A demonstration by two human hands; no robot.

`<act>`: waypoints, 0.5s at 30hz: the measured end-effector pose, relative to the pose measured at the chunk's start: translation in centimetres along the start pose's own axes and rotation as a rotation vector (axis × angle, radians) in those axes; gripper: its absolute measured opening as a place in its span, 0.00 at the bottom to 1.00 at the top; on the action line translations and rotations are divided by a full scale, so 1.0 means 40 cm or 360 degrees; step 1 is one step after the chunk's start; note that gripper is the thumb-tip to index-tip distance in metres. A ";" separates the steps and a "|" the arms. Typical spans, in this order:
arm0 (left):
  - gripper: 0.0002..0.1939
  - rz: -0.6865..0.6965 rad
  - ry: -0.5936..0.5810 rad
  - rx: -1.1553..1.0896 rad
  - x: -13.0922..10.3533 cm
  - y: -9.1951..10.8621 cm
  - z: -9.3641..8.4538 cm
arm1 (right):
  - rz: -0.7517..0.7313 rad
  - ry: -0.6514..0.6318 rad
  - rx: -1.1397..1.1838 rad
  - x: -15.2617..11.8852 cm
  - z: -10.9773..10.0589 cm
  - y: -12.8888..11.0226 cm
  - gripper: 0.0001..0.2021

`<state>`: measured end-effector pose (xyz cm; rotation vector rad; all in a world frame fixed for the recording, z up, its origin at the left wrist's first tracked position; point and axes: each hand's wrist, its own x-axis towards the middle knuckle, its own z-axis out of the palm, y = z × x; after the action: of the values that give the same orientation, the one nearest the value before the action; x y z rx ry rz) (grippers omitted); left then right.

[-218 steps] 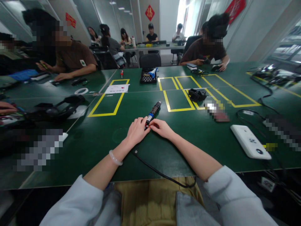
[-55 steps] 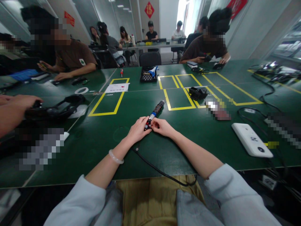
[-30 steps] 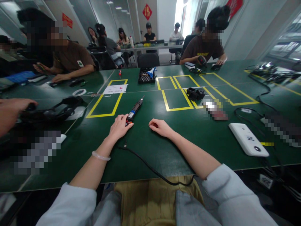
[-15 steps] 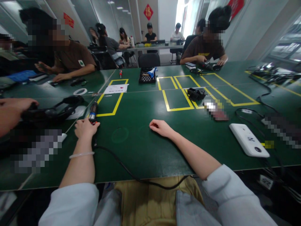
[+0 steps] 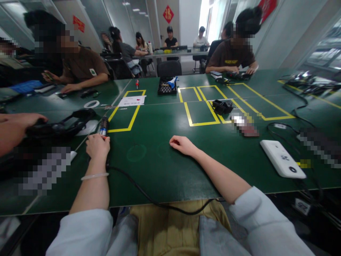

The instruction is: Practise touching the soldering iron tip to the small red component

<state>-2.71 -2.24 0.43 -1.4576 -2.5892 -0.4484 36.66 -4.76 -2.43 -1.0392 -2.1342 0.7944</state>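
My left hand (image 5: pixel 98 148) is closed around a dark cylindrical tool with a blue and silver band (image 5: pixel 103 127), whose far end sticks out beyond my fingers near a yellow tape line. A black cable (image 5: pixel 133 181) runs from beside that hand across the table edge. My right hand (image 5: pixel 182 145) rests on the green table (image 5: pixel 157 177) with its fingers curled together and nothing visible in them.
A white device (image 5: pixel 282 159) lies at the right, with black cables behind it. Further off are a black bracket-like part (image 5: pixel 222 106), a black tray (image 5: pixel 167 86) and a paper sheet (image 5: pixel 131 101). A person's hand (image 5: pixel 23 122) is at the left by black gear.
My left hand has closed further over the cylindrical tool, and the tool has shifted slightly to the left. My right hand has stayed where it was.
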 end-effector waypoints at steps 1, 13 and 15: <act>0.15 0.0006 0.0039 -0.0023 -0.001 0.001 -0.002 | 0.0000 0.0001 -0.0001 0.000 0.001 0.001 0.04; 0.21 0.0839 -0.0761 -0.1459 -0.182 0.283 -0.007 | -0.0016 0.0001 0.0022 0.002 0.006 0.010 0.04; 0.23 0.0904 -0.1044 -0.1502 -0.227 0.337 -0.017 | -0.0016 0.0020 0.0082 0.002 0.007 0.011 0.06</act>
<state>13.49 -3.27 1.26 -2.9362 -2.1921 -1.4088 36.62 -4.53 -2.91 -1.0032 -2.0956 0.8315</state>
